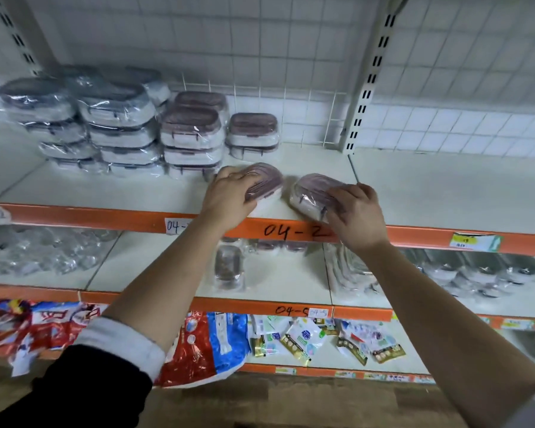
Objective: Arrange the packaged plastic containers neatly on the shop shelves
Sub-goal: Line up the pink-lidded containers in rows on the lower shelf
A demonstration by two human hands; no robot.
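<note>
Far left on the top shelf (430,186) stand stacks of grey-lidded containers (115,112), each wrapped in clear film. Just right of them are the mauve-lidded stacks (192,131), one behind the other, and beside those a shorter stack (253,134) of two.

In front of these, close to the orange edge strip (105,216) (marked "04-2" by hand), the left hand (229,196) has its grip curled over the near end of a wrapped mauve-lidded container (269,179) at the front of the shelf.

A strip of bare shelf parts it from a second wrapped container (309,189), which is tilted with its lid turned leftward. The right hand (352,211) has its grip closed round that container's right end.

Further right, a slotted upright (368,81) rises from the back of the shelf, and a yellow price label (473,240) is stuck on the strip.
</note>
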